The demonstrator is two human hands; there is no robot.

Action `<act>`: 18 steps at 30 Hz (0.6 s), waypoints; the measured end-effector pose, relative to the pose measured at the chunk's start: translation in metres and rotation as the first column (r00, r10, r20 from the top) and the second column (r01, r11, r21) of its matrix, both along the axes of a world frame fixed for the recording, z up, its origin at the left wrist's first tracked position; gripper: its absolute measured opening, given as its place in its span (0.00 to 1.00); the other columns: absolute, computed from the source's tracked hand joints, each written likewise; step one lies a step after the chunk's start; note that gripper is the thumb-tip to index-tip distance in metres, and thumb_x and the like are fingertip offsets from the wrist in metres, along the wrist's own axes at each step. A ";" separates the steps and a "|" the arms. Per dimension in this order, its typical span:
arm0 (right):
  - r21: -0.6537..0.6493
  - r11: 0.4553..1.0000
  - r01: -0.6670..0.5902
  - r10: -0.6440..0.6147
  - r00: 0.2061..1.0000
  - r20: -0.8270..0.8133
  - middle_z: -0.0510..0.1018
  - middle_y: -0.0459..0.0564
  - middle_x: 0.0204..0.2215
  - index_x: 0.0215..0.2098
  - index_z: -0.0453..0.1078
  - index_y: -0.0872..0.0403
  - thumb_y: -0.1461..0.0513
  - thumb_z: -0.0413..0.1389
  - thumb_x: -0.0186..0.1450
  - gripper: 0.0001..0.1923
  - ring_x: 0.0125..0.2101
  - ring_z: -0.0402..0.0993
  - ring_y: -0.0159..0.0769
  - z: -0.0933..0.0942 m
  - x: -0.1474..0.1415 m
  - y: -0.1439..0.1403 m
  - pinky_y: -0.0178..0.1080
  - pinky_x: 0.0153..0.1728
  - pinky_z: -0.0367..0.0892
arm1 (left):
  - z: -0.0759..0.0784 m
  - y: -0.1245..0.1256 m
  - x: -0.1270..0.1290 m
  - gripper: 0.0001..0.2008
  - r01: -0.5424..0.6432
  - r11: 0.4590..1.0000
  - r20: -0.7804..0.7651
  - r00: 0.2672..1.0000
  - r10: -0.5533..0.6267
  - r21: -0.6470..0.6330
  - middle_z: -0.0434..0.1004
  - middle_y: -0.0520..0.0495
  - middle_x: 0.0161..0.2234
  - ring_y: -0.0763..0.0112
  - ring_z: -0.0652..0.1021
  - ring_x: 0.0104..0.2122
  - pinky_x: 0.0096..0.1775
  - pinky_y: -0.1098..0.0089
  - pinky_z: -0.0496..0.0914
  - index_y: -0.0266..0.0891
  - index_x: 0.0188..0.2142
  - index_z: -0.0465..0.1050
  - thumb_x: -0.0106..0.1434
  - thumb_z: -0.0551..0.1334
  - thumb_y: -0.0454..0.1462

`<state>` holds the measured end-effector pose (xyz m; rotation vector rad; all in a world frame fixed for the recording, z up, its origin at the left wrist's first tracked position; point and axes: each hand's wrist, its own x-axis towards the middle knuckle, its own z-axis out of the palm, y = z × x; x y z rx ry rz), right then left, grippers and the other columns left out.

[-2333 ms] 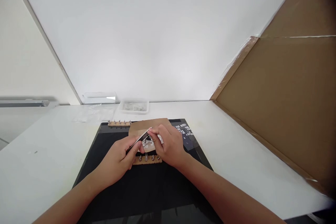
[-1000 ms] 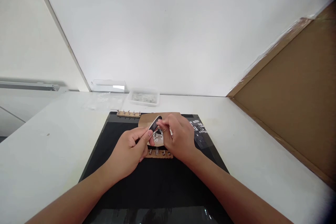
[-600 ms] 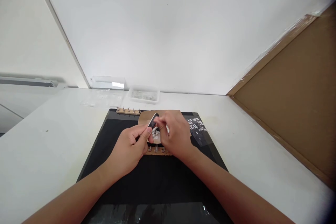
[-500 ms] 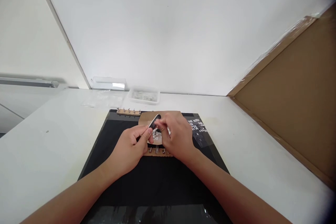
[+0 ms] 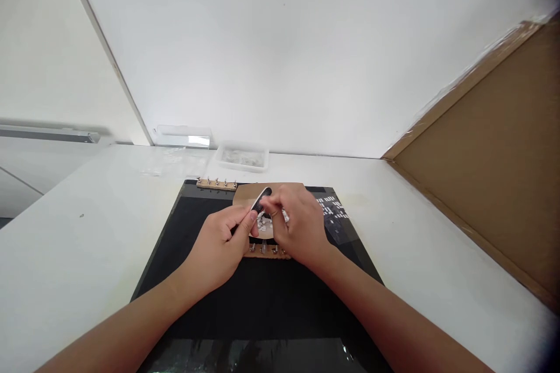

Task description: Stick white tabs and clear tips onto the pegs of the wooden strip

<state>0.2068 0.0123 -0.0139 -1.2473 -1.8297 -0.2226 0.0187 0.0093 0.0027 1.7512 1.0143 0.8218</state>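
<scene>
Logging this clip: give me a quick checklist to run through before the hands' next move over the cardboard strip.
1. Left hand holds the dark flat tool: ok.
2. Right hand pinches at the tool's tip: ok; what it pinches: cannot tell.
3. Near cardboard strip lies flat on the black mat: ok.
4. Far strip lies apart from both hands: ok.
5. Small pale parts lie between the hands: ok.
6. Clear tray stands off the mat: ok.

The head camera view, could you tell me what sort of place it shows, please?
Probably a small-parts assembly bench. A white table carries a black mat, cardboard strips stuck with small metal parts, and a clear tray of tiny pieces. A cardboard panel screens the right side.
</scene>
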 end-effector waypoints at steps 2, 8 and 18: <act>0.012 1.000 0.011 -0.011 1.000 -0.010 0.78 0.46 0.27 0.32 0.65 0.50 0.59 0.53 0.78 0.14 0.28 0.70 0.38 -0.001 0.001 0.000 0.41 0.34 0.59 | 0.001 0.000 -0.001 0.20 -0.009 1.000 0.003 1.000 0.009 -0.005 0.61 0.57 0.17 0.74 0.63 0.18 0.25 0.72 0.63 0.41 0.30 0.69 0.76 0.55 0.48; 0.019 1.000 -0.015 0.014 1.000 0.007 0.78 0.45 0.26 0.32 0.64 0.50 0.59 0.52 0.78 0.14 0.27 0.71 0.36 -0.003 0.002 0.002 0.41 0.35 0.59 | 0.000 0.000 0.000 0.21 -0.003 0.995 0.071 0.997 0.010 -0.100 0.59 0.58 0.16 0.76 0.61 0.17 0.24 0.74 0.61 0.40 0.30 0.68 0.76 0.56 0.50; 0.024 0.999 -0.024 0.024 1.000 0.007 0.77 0.45 0.25 0.31 0.64 0.49 0.59 0.53 0.77 0.15 0.26 0.70 0.37 -0.004 0.003 0.000 0.41 0.33 0.59 | 0.002 -0.004 0.003 0.22 0.000 0.993 0.083 0.996 0.009 -0.115 0.59 0.58 0.15 0.77 0.59 0.17 0.23 0.74 0.59 0.40 0.29 0.68 0.76 0.55 0.49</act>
